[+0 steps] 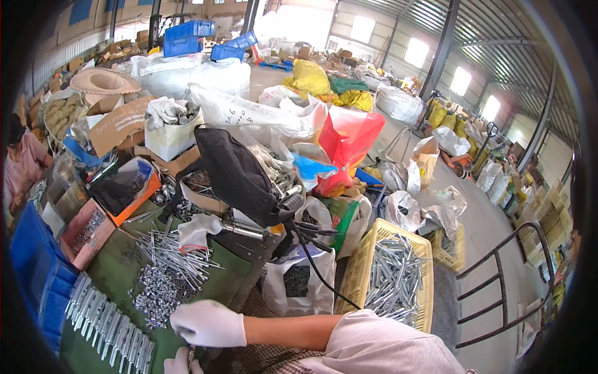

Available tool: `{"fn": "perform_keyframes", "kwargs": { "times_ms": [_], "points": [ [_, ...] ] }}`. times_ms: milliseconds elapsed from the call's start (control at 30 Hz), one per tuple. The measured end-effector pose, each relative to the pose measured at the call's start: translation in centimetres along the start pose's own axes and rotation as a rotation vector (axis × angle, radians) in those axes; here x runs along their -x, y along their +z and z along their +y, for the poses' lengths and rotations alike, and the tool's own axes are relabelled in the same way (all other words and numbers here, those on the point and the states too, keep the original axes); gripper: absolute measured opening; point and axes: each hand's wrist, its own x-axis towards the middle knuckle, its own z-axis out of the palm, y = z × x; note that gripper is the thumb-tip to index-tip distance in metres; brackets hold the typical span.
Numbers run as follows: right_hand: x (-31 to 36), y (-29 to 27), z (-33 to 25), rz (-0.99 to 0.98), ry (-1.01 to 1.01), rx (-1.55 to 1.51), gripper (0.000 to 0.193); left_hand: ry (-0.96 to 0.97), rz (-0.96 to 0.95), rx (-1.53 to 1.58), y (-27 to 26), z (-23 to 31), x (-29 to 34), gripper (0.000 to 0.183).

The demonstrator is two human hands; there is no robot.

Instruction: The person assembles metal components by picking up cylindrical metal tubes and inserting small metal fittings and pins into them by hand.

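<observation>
My right hand (208,324), in a white glove, is closed with its fingers pointing down, just above my left hand. My left hand (179,363), also gloved, is cut off by the lower edge; its fingers close around a small metal part (191,355). What my right fingers grip is hidden. Beyond the right hand lies a heap of small shiny metal nuts or sleeves (159,290) on a green work surface (233,269). Long thin metal rods (177,252) are piled behind it. To the left, metal bolts with sleeves (109,324) lie side by side in a slanting row.
A blue bin (38,268) and a pink box (87,234) of small parts edge the left side. On the right stand a yellow crate (430,283) full of metal rods and a black metal-framed cart (498,287). A black bag (233,174) sits behind. Another person (28,162) is far left.
</observation>
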Motion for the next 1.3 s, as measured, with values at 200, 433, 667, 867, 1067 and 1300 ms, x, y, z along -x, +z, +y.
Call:
{"fn": "perform_keyframes", "kwargs": {
  "times_ms": [200, 433, 667, 867, 1067, 1300],
  "points": [
    [1.6, 1.7, -0.4, -0.139, 0.011, -0.029, 0.010, -0.021, -0.032, -0.004, 0.4, -0.4, 0.3, 0.028],
    [1.6, 0.9, -0.5, -0.167, -0.049, 0.031, 0.012, -0.010, -0.010, -0.007, 0.3, -0.3, 0.2, 0.027],
    [1.9, 0.9, -0.6, -0.140, -0.136, 0.027, 0.015, -0.013, -0.013, 0.018, 0.3, -0.2, 0.3, 0.030],
    [1.7, 0.3, -1.6, -0.281, -0.113, 0.228, 0.015, -0.024, -0.034, 0.035, 0.3, -0.1, 0.3, 0.025],
    [2.4, 1.3, -1.6, -0.239, -0.156, 0.263, 0.013, -0.033, -0.086, 0.022, 0.1, -0.4, 0.7, 0.025],
    [2.0, -1.5, -1.3, -0.089, 0.014, 0.124, 0.021, -0.137, 0.011, 0.059, 0.0, 0.8, 0.4, 0.028]
  ]
}}
